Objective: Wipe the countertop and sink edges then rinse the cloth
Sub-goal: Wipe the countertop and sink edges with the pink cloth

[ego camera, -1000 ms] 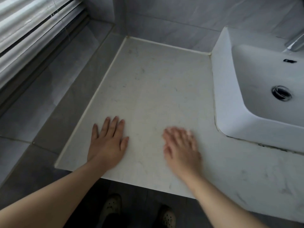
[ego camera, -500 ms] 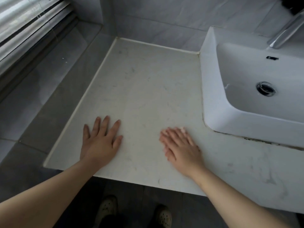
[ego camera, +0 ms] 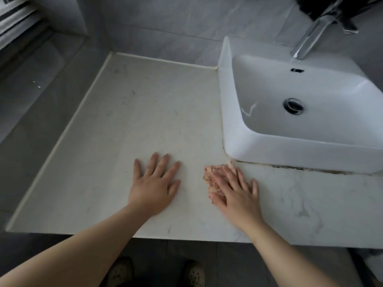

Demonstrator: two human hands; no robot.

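A person is standing at a pale stone countertop [ego camera: 145, 112] and is reaching both arms over it. The left hand [ego camera: 154, 186] is lying flat on the stone, palm down, with its fingers spread wide. It is gripping nothing.

The right hand [ego camera: 236, 193] is lying flat too, a little way to the side of the left one. Its fingers are straight and close together. It is pressing down on a small cloth [ego camera: 209, 177].

The cloth is pinkish with little dark specks, and most of it is hiding under the fingers. Only its left and far edges are peeking out. It is sitting on the countertop near the front. Its far tip is reaching up to the near left corner of the white sink [ego camera: 300, 156]. Whether the two are touching, I cannot tell.

The sink is sitting on top of the counter, on the right side. A dark, grubby line is running along the seam where its front is meeting the stone. A shiny faucet [ego camera: 310, 36] is leaning over the bowl, and a round metal drain [ego camera: 293, 106] is sitting in the bottom.

Below the counter edge, the toes of two light shoes [ego camera: 122, 272] are poking out on the dark floor.
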